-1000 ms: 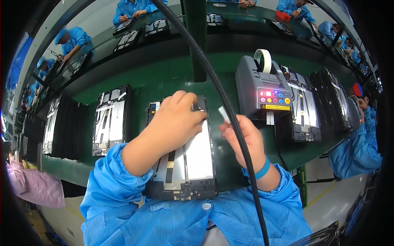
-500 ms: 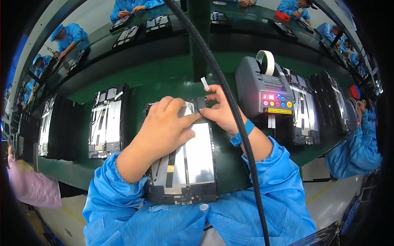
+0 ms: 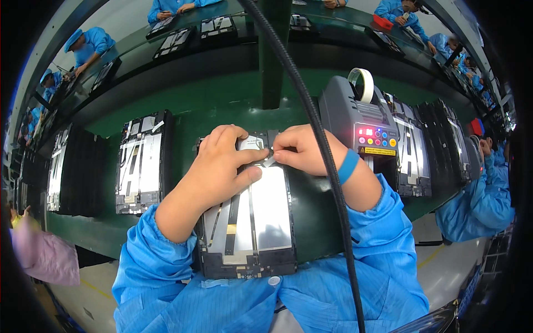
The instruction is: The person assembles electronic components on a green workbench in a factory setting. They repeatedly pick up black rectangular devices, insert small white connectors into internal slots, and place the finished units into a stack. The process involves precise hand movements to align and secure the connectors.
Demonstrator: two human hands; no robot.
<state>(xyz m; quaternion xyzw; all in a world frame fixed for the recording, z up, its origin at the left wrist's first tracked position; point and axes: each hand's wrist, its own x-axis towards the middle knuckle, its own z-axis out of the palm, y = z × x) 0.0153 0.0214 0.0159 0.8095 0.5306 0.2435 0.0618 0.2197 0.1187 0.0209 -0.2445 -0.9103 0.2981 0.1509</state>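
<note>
In front of me lies an opened tablet (image 3: 272, 213), its silver battery plates and black ribbon cables exposed, close to my body. My left hand (image 3: 214, 169) rests over its upper left part, fingers spread, with the index fingertip pressing near the top middle. At the upper right of the tablet, my right hand (image 3: 304, 151) pinches a short whitish strip of tape (image 3: 269, 161) lying against the tablet beside my left index fingertip. My fingers partly hide the tablet's upper end.
A grey tape dispenser (image 3: 347, 119) with lit buttons and a tape roll (image 3: 363, 84) stands to the right. Stacked opened tablets (image 3: 411, 150) sit beyond it; more stacks (image 3: 140, 161) stand left. A black cable (image 3: 297, 77) hangs across the view. Co-workers sit around the benches.
My right hand has turned over and come down toward the tablet; the tape strip that stuck up from its fingers now lies against the tablet. My left hand has barely moved.
</note>
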